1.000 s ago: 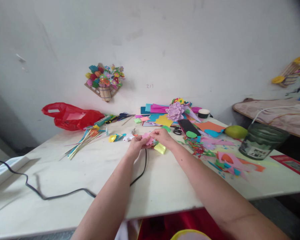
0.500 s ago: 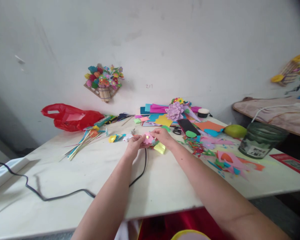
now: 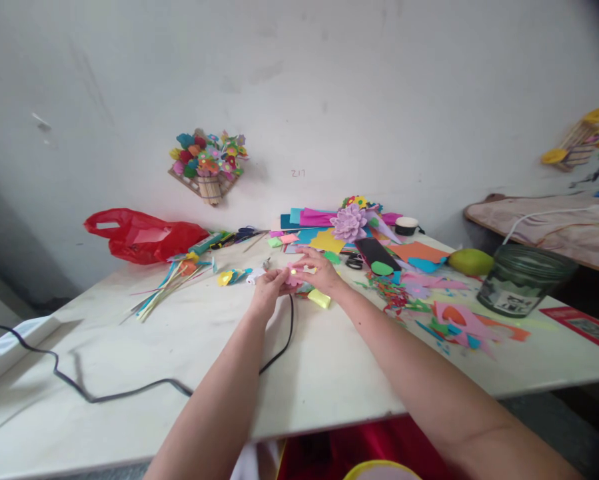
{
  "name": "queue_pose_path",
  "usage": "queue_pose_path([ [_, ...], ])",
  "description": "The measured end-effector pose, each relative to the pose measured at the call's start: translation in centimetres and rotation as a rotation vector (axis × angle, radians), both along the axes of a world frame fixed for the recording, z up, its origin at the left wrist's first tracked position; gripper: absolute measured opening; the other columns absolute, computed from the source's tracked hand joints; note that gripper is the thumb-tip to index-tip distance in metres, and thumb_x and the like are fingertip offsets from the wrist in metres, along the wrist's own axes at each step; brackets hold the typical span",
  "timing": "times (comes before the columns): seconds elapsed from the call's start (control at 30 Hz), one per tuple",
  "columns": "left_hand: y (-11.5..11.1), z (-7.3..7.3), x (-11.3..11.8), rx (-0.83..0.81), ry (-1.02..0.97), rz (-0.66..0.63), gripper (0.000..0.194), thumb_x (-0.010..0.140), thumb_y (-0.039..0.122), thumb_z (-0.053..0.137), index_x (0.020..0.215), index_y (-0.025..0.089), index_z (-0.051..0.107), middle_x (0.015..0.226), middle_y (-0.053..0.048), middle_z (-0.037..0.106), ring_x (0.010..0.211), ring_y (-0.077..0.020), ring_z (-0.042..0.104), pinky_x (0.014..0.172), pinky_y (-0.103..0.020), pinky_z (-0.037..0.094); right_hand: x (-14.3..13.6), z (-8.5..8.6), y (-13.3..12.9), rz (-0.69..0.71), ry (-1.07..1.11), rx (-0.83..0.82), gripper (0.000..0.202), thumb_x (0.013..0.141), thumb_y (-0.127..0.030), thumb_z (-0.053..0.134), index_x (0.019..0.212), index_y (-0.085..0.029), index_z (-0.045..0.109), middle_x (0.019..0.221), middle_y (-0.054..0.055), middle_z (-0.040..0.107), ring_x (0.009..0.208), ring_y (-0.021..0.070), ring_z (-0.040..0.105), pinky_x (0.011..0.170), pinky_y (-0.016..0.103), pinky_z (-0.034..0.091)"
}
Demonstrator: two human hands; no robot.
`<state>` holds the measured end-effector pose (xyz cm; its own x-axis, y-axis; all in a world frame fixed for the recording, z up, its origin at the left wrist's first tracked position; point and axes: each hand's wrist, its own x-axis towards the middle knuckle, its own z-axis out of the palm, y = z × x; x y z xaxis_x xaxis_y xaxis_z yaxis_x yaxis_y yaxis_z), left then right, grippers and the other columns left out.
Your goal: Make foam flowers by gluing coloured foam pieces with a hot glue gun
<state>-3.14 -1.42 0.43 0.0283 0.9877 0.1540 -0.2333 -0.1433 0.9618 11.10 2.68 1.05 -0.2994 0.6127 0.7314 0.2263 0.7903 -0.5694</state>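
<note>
A pink flower (image 3: 294, 275) with a pale yellow centre is held above the white table, between both hands. My left hand (image 3: 270, 288) pinches its left edge. My right hand (image 3: 322, 272) is at the flower's right side, thumb and forefinger at its petals and the other fingers raised above it; the exact contact is hard to make out. Just below my right hand lies a bright yellow piece (image 3: 320, 298). Left of my left hand are a white rolled flower (image 3: 254, 275) and a yellow flower (image 3: 224, 277) with blue parts.
A black cable (image 3: 129, 392) crosses the table (image 3: 179, 433) from a power strip (image 3: 16, 343). Thin sticks (image 3: 166, 293) and a red bag (image 3: 144, 237) lie left. Scissors (image 3: 354, 261), a phone (image 3: 374, 253), coloured scraps (image 3: 462, 323) and a glass jar (image 3: 524, 280) stand or lie right.
My right hand's fingers have spread and lifted over the pink flower, now covering more of it. The flower has shifted slightly left. My left hand keeps its hold.
</note>
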Motion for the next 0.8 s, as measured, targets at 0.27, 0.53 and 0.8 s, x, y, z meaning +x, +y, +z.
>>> queue_pose_path([
  [0.27,-0.18,0.14,0.06,-0.012,-0.071,-0.067,0.027,0.065,0.036,0.062,0.072,0.01,0.055,0.066,-0.006,0.063,0.063,-0.0161,0.062,0.063,-0.031,0.052,-0.19,0.02,-0.16,-0.031,0.002,0.04,0.016,0.062,-0.018,0.063,0.078,-0.021,0.067,0.108,0.007,0.053,0.101,0.0176,0.048,0.083,0.032,0.04],
  [0.53,-0.26,0.22,0.1,-0.022,-0.138,-0.123,0.026,0.066,0.033,0.062,0.077,0.01,0.056,0.07,-0.007,0.064,0.067,-0.0172,0.063,0.064,-0.03,0.051,-0.2,-0.18,0.02,-0.01,0.02,-0.015,0.013,0.064,-0.021,0.06,0.075,-0.021,0.067,0.11,0.006,0.053,0.101,0.0184,0.048,0.067,0.027,0.044],
  [0.8,-0.19,0.14,0.14,-0.024,-0.135,-0.121,0.022,0.067,0.031,0.062,0.075,0.011,0.055,0.067,-0.006,0.065,0.065,-0.0165,0.063,0.062,-0.029,0.051,-0.21,-0.17,0.14,0.059,0.091,-0.113,0.014,0.066,-0.023,0.059,0.078,-0.02,0.067,0.113,0.007,0.051,0.103,0.0186,0.047,0.064,0.026,0.046],
])
